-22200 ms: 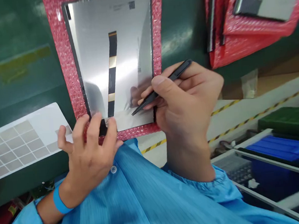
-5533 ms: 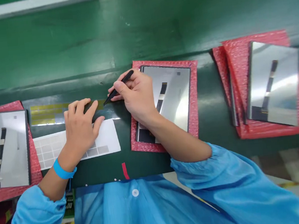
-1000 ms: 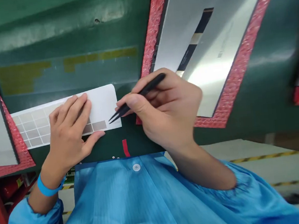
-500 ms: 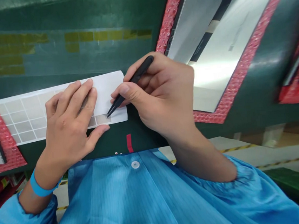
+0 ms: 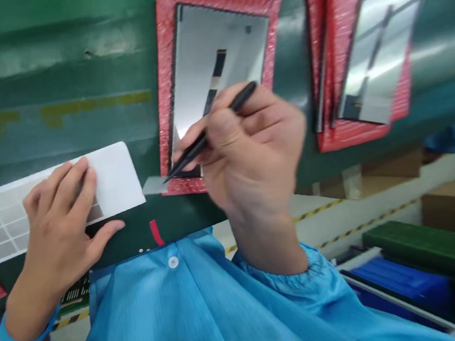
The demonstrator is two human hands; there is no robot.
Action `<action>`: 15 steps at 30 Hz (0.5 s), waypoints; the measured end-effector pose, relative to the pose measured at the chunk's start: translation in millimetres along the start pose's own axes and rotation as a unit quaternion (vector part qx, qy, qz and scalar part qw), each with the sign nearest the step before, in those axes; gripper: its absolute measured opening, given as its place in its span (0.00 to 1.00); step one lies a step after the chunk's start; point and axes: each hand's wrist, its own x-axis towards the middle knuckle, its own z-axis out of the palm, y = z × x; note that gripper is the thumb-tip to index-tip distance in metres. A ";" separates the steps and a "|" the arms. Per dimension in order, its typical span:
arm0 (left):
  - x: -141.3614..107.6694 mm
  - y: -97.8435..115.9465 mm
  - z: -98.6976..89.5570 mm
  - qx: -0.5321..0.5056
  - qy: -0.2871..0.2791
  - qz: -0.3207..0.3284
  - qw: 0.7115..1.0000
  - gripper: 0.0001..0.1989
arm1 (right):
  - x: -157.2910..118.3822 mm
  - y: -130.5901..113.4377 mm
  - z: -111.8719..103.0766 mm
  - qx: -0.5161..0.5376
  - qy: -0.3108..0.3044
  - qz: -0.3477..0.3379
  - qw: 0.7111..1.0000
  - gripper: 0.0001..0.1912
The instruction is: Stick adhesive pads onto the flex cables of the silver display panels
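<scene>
Black tweezers (image 5: 196, 144) are pinched between the fingers of my right hand (image 5: 253, 146). Their tips hold one end of a small translucent sticker (image 5: 155, 185), which hangs between the white label sheet and a display panel. My left hand (image 5: 65, 218) lies with fingers outstretched on the sheet of stickers (image 5: 115, 176), pressing it against the bench. Greyish rectangles in rows cover the sheet's left part; its right end is bare white. Behind my right hand lies the display panel (image 5: 199, 39) with a dark flex cable (image 5: 217, 67), on pink bubble wrap (image 5: 163, 64).
Further right, another panel (image 5: 384, 43) rests on stacked pink bubble-wrap sleeves (image 5: 325, 139). Yellow tape pieces (image 5: 96, 104) are stuck to the green bench mat (image 5: 58, 42). A red strip (image 5: 157, 232) lies by the front edge. Blue and green bins stand below right.
The tweezers have lifted a sticker off the sheet and carried it right, towards the panel. My left hand remains on the sheet. The view has swung to the right.
</scene>
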 end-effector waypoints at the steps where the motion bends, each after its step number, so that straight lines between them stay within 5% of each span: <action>1: 0.8 -0.3 -3.4 -0.002 -0.005 0.001 1.000 0.40 | 8.8 -3.5 -14.6 0.001 0.028 -0.031 0.999 0.16; 4: 10.8 9.3 -16.5 -0.003 0.004 0.002 1.000 0.36 | 31.4 -8.0 -56.9 -0.010 0.074 -0.080 0.994 0.15; 7: 35.7 37.5 -21.1 -0.007 0.062 -0.004 0.998 0.24 | 39.3 -4.0 -80.0 -0.029 0.077 -0.033 0.996 0.15; 11: 75.7 78.8 5.4 -0.065 0.103 0.015 0.992 0.15 | 33.0 4.9 -80.2 -0.048 0.044 0.050 0.997 0.15; 15: 92.2 90.5 37.2 -0.084 0.095 0.018 0.992 0.14 | 27.8 8.1 -75.7 -0.057 0.011 0.093 0.994 0.14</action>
